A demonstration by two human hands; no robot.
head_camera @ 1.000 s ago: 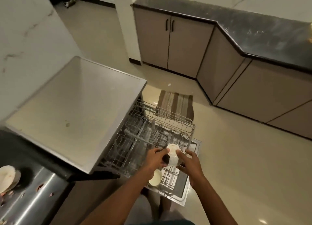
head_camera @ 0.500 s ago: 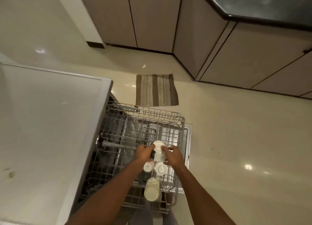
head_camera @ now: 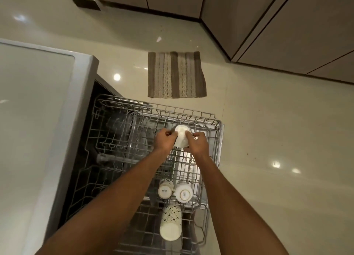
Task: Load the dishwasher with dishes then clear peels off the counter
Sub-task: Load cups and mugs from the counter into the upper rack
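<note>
The dishwasher point(head_camera: 57, 140) stands at left with its wire rack point(head_camera: 216, 132) pulled out. Above the rack's far section, the left hand point(head_camera: 164, 142) grips the white cup point(head_camera: 181, 138) on its left side. The right hand point(head_camera: 197, 142) grips its right side; the cup is inverted, base up. Two mugs point(head_camera: 175, 191) sit inverted nearer.

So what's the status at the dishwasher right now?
Left hand and right hand both grip a white cup, upside down over the rack. Three cups already racked nearer. Nothing in the way.
</note>
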